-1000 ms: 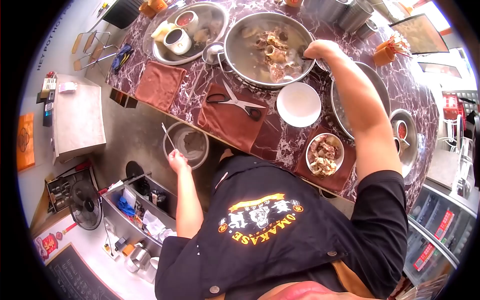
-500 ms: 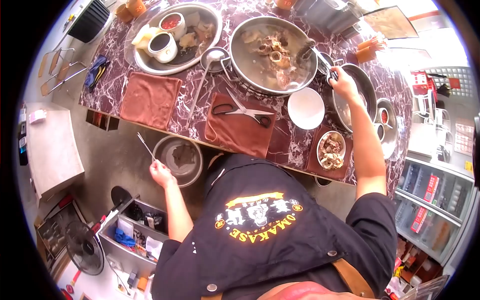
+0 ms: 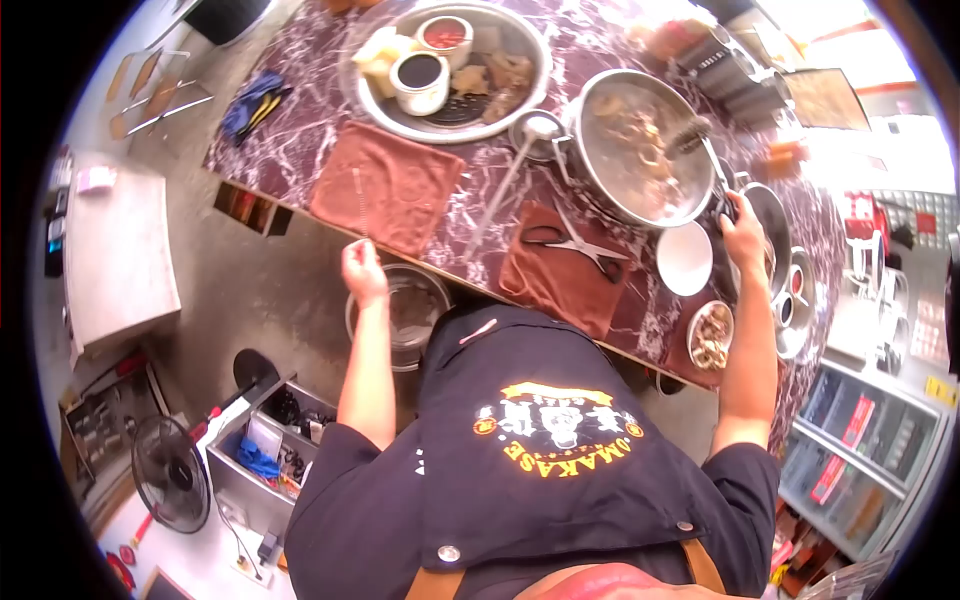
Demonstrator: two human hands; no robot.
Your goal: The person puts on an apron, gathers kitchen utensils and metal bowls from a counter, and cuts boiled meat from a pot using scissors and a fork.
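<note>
Left hand (image 3: 364, 270): forearm extended forward, fingers closed; a thin tool (image 3: 361, 205) is gripped, pointed away. Right hand (image 3: 742, 232): arm outstretched, fingers curled around the handle of a long utensil (image 3: 712, 158), its dark head held over the pot (image 3: 597, 184) on the surface (image 3: 285, 150). Changed: the thin tool, previously seen against the floor, is now seen against the brown cloth (image 3: 395, 185).

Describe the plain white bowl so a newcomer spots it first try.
On the dark red marbled table, find the large round pot of broth. Just below it in the view, left of the person's right hand, sits the white bowl. It looks empty, unlike the smaller-looking bowl of meat pieces below it.
</note>
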